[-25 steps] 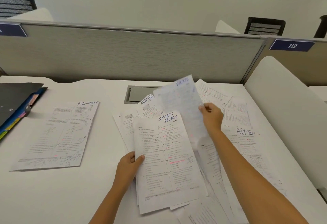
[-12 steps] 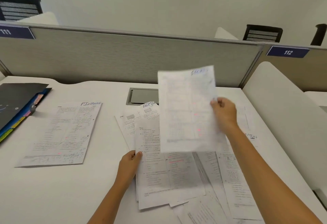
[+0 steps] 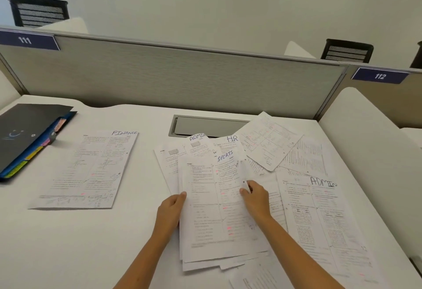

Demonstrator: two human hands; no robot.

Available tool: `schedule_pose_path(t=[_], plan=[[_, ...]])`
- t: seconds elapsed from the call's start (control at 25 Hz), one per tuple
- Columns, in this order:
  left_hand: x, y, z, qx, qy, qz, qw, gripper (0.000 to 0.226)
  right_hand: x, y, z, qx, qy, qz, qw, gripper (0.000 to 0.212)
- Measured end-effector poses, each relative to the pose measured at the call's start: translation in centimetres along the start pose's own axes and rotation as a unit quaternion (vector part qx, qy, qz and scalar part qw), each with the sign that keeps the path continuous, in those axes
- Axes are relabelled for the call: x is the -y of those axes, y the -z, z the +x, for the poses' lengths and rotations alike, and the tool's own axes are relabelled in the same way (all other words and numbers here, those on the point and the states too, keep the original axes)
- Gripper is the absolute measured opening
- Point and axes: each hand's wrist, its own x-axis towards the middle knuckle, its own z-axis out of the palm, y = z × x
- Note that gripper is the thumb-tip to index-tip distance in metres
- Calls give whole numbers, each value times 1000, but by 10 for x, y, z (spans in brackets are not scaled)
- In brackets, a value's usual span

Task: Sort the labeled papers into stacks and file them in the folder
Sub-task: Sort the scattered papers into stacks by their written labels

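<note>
White desk (image 3: 68, 243), grey partition behind. SPORTS sheet (image 3: 214, 202) topping the central pile: thin, floppy, slippery, best pinched at an edge. Left hand (image 3: 170, 209) gripping its left edge; right hand (image 3: 257, 197) pinching the right. FINANCE sheet (image 3: 91, 167) well left, folder (image 3: 27, 133) beyond.

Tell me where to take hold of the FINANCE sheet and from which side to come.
Pinch the FINANCE sheet at its near right corner, coming from the right. It lies flat on the desk with bare surface along that edge, so fingers would probably need to slide under the corner to lift it. The folder sits close on its left.
</note>
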Motion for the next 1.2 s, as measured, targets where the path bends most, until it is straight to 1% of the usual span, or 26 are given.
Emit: schedule_pose_path(t=[0.04, 0.12, 0.2, 0.28, 0.32, 0.4, 0.44, 0.52, 0.56, 0.6, 0.64, 0.68, 0.72, 0.76, 0.8, 0.84, 0.92, 0.96, 1.04, 1.12, 1.2], plan=[[2, 1, 2, 2, -2, 13, 1000, 39, -3, -3, -1, 4, 1, -9, 1000, 13], [8, 3, 4, 11, 2, 38, 999, 22, -11, -10, -5, 20, -1, -21, 1000, 15], [11, 1, 2, 10, -5, 64, 998, 19, -15, -13, -7, 37, -1, -20, 999, 14], [7, 0, -1, 12, -16, 64, 998, 17, -10, -10, -9, 31, -1, -7, 999, 13], [1, 1, -5, 19, -23, 49, 998, 15, -5, -6, -10, 15, -1, 9, 1000, 15], [-14, 8, -10, 45, -31, -20, 998, 14, 4, 5, -10, -23, 17, 70, 997, 27], [-22, 11, -12, 64, -29, -61, 996, 15, 10, 11, -10, -25, 22, 108, 994, 36], [-41, 18, -14, 104, -21, -132, 986, 21, 23, 24, -11, 20, 9, 215, 976, 52], [-51, 21, -15, 126, -18, -162, 979, 26, 28, 30, -12, 58, -9, 278, 959, 52], [-60, 23, -15, 152, -19, -181, 971, 31, 34, 37, -13, 94, -25, 331, 938, 46], [-70, 25, -16, 183, -23, -183, 966, 35, 41, 42, -15, 122, -30, 361, 924, 38], [-79, 26, -18, 214, -30, -163, 963, 39, 47, 47, -18, 140, -26, 362, 921, 30], [-87, 26, -20, 237, -45, -135, 961, 40, 53, 50, -21, 143, -18, 348, 926, 26], [-94, 23, -21, 242, -65, -110, 962, 37, 60, 52, -24, 135, -6, 332, 933, 23], [-99, 20, -21, 226, -90, -96, 965, 32, 67, 53, -28, 120, 11, 324, 938, 22], [-103, 17, -21, 192, -115, -91, 970, 28, 73, 54, -31, 100, 28, 325, 940, 20], [-108, 11, -23, 134, -157, -99, 973, 30, 83, 57, -37, 70, 64, 343, 934, 16], [-109, 10, -25, 125, -174, -105, 971, 36, 86, 59, -39, 62, 78, 351, 931, 17], [-105, 9, -27, 123, -194, -118, 966, 57, 84, 59, -45, 54, 88, 347, 932, 24], [-97, 10, -28, 122, -200, -131, 963, 76, 76, 53, -49, 54, 65, 345, 935, 33], [-88, 8, -28, 125, -196, -130, 964, 83, 69, 46, -54, 54, 42, 353, 933, 38]])
